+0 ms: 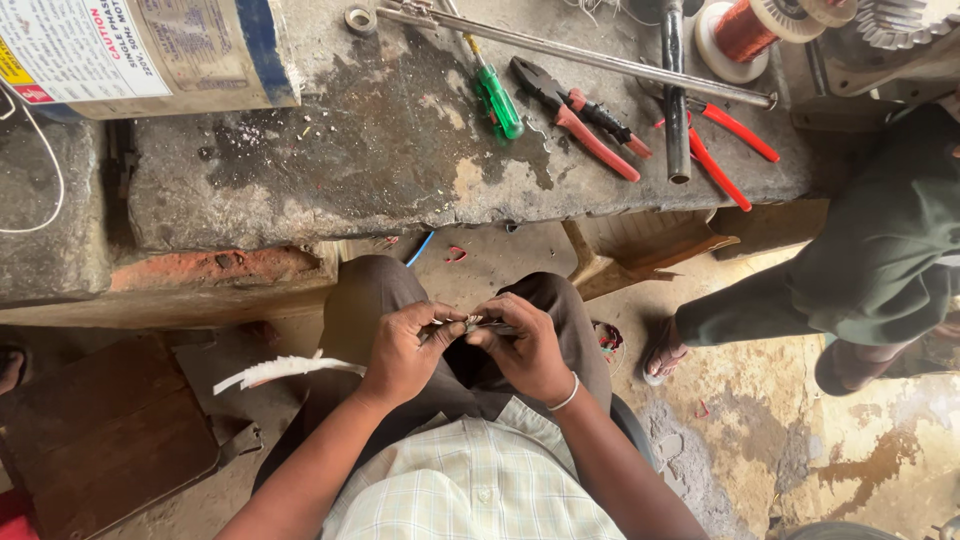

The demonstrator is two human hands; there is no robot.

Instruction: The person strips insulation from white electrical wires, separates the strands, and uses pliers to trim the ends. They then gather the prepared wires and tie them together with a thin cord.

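Stained concrete bench (400,150), dirt floor (760,440)

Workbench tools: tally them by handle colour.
Green handle: 1, the screwdriver
Red handles: 2, the pliers and the cutters
Total: 3 hand tools on the stone bench

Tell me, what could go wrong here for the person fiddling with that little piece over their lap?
The small piece is pinched between the left hand and right hand with no support underneath, so it might slip to the littered floor. The white strip trailing from the left hand could perhaps snag.
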